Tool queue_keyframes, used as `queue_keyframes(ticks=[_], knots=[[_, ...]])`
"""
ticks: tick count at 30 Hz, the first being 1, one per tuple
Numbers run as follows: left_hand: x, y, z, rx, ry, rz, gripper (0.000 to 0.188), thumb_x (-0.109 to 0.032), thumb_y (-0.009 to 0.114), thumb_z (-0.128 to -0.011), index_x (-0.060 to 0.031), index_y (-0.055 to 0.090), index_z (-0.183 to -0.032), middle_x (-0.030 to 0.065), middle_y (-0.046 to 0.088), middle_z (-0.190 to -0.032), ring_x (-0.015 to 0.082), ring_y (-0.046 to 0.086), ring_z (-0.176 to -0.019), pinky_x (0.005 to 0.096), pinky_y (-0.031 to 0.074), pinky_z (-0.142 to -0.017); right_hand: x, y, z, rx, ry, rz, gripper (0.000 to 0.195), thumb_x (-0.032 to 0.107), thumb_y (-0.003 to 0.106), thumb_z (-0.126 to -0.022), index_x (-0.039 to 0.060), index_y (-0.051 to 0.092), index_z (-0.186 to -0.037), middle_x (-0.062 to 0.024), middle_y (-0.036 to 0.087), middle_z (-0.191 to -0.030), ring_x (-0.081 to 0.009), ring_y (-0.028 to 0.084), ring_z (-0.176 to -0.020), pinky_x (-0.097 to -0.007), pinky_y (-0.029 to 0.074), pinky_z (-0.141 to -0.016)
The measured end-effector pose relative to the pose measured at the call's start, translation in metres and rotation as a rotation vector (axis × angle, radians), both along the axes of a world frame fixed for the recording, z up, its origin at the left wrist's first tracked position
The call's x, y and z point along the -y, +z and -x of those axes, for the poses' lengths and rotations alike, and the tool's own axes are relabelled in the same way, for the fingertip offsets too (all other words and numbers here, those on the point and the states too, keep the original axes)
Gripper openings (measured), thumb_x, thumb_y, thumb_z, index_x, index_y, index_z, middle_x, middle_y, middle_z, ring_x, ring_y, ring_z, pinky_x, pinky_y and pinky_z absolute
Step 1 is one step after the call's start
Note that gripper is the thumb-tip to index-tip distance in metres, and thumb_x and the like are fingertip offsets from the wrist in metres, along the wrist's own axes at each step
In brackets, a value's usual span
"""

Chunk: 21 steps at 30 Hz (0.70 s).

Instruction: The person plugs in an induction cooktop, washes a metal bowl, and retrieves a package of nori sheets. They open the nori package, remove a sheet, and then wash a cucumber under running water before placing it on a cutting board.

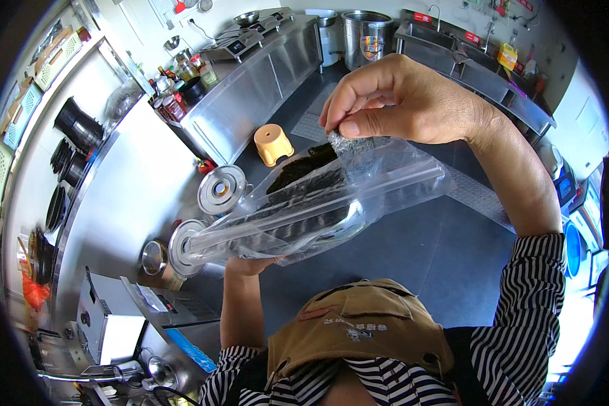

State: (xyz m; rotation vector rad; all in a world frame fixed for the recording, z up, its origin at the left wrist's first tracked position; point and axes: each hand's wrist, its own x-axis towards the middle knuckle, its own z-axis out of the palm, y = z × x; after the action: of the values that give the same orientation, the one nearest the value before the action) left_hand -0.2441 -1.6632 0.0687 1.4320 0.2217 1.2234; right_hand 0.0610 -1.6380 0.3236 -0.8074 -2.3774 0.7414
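Before me is a clear plastic zip bag [304,218] with its mouth apart and dark green, dried seaweed-like sheets [299,170] inside. My right hand [396,104] is at the bag's upper right, pinching a grey-green, rough-textured flake [352,149] between thumb and fingers; the lower part of the flake is within or behind the clear plastic. Under the bag's lower left is my left hand [254,264], supporting it from below. The bag hides most of its fingers.
A yellow plastic stool [273,144] stands on the dark floor. To the left runs a steel counter [248,86] with induction cookers [233,44] and condiment jars. Steel sinks [436,43] line the back right. Round steel lids [222,189] and a shelf of black bowls [78,127] are at left.
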Motion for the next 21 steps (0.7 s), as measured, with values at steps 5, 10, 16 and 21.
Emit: queue_keyframes(ticks=[5,10,16,21], knots=[[0.012,0.023,-0.014,0.028,0.048,0.098,0.069,0.000,0.080,-0.070,-0.0059,0.050,-0.132,0.0122,0.055,-0.130,0.0257,0.053,-0.120,0.0410,0.044,-0.101,-0.006,-0.007,-0.003,-0.146,0.168,-0.110,0.019,0.018,0.069,-0.087,0.0084,0.072,-0.102,-0.0048,0.069,-0.095,-0.0142,0.064,-0.094,-0.0305,0.050,-0.089],[0.020,0.033,-0.023,0.066,0.098,0.195,0.071,0.001,0.083,-0.067,-0.0012,0.050,-0.129,0.0128,0.058,-0.124,0.0250,0.056,-0.114,0.0377,0.049,-0.095,-0.003,-0.005,-0.004,-0.155,0.175,-0.353,0.016,0.016,0.071,-0.085,0.0100,0.074,-0.098,-0.0042,0.067,-0.091,-0.0149,0.062,-0.088,-0.0291,0.051,-0.081],[0.022,0.022,-0.017,0.081,0.104,0.185,0.070,0.006,0.080,-0.067,0.0001,0.050,-0.129,0.0143,0.059,-0.123,0.0266,0.057,-0.114,0.0405,0.048,-0.097,0.007,-0.001,-0.004,-0.112,0.117,-0.360,0.016,0.018,0.071,-0.084,0.0105,0.074,-0.098,-0.0043,0.067,-0.085,-0.0135,0.064,-0.083,-0.0263,0.052,-0.075],[0.028,0.028,-0.023,0.098,0.098,0.230,0.059,0.006,0.078,-0.068,0.0010,0.058,-0.122,0.0159,0.063,-0.118,0.0282,0.061,-0.110,0.0420,0.047,-0.094,0.008,0.002,-0.006,-0.097,0.023,-0.200,0.019,0.018,0.070,-0.086,0.0061,0.073,-0.100,-0.0065,0.071,-0.085,-0.0122,0.067,-0.080,-0.0250,0.053,-0.074]])
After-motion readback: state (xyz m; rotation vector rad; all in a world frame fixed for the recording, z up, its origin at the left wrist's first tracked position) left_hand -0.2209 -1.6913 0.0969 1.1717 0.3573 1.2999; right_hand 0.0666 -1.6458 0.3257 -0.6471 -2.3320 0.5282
